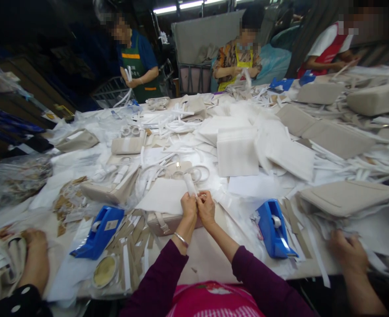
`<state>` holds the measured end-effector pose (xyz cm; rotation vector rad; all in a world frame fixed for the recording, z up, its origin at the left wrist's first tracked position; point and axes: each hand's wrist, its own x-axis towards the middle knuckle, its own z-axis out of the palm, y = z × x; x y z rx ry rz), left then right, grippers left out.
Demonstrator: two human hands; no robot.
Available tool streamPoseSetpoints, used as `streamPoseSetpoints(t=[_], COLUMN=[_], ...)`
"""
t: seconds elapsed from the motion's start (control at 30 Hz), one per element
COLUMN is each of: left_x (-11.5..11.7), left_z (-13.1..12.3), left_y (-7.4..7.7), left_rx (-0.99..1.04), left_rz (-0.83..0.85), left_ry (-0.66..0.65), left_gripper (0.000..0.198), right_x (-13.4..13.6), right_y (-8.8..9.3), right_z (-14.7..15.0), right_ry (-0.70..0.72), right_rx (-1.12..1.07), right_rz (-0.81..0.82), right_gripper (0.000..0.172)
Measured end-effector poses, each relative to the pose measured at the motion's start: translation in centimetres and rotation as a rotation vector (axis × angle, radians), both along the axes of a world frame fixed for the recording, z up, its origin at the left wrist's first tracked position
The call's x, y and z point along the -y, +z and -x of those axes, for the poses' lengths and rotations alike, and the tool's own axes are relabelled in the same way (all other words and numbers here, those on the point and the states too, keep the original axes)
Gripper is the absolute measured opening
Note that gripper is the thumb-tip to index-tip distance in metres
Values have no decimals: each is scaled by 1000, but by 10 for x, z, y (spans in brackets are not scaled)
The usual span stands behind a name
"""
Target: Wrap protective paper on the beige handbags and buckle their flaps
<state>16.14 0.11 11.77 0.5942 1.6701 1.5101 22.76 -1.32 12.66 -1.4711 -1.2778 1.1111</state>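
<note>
My left hand (189,205) is closed around the lower end of a strap wrapped in white packing material (190,184). Pressed close beside it, my right hand (206,207) pinches the same wrapping with its fingertips. Beneath both hands lies a beige handbag (163,225) with a small buckle tab on its side. A white foam sheet (163,195) covers part of the bag, left of my hands. Just beyond the wrapped strap are a beige flap with a gold clasp (178,166) and a looped strap (199,174).
Blue tape dispensers stand to the left (99,232) and right (274,229). A stack of white foam sheets (237,152) is farther back. Neighbours' hands work at far left (34,242) and far right (349,251). A tape roll (104,271) lies near the front edge.
</note>
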Motion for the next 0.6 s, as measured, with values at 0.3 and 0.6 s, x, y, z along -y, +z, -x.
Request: streamPoseSetpoints(t=[0.3, 0.6], left_x=[-11, -9], left_z=[-3, -8], left_y=[-2, 4], left_rx=[107, 30], left_rz=[26, 22], left_ry=[-130, -215], left_gripper=[11, 16], right_x=[71, 86], right_y=[2, -41], right_z=[-198, -326], right_ry=[-218, -239], right_rx=[214, -47], right_rz=[-179, 346], right_gripper=[31, 32])
